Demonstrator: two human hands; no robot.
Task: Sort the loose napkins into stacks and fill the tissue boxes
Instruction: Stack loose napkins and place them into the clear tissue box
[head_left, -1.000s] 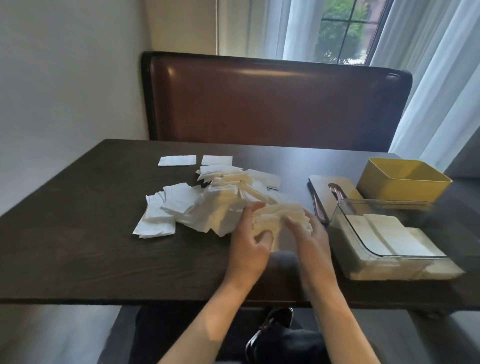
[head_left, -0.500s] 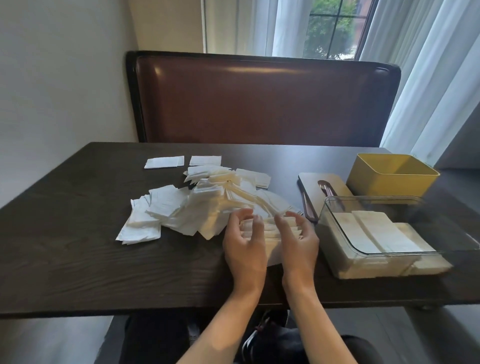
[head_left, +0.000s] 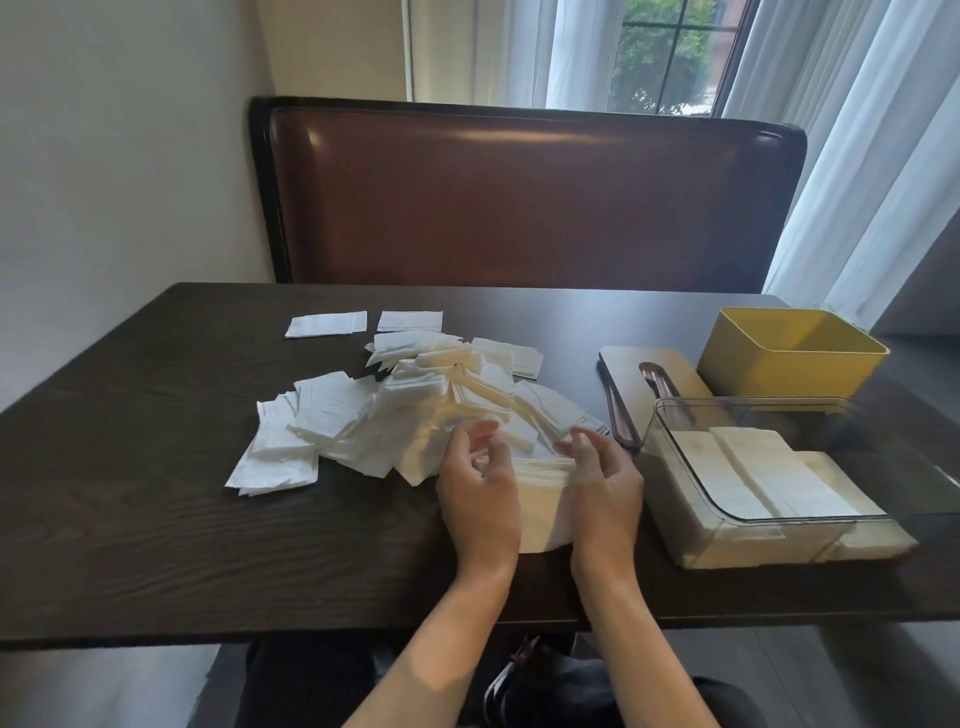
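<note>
Head view: napkin stack (head_left: 540, 499) sits between both hands (head_left: 543, 486).

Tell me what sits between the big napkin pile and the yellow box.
In the head view, a pale lid with a slot lies flat on the table between the napkin pile and the yellow box.

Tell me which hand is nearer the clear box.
Right. The right hand sits just left of the clear box, at the napkin stack; the left hand is on the stack's far side.
</note>
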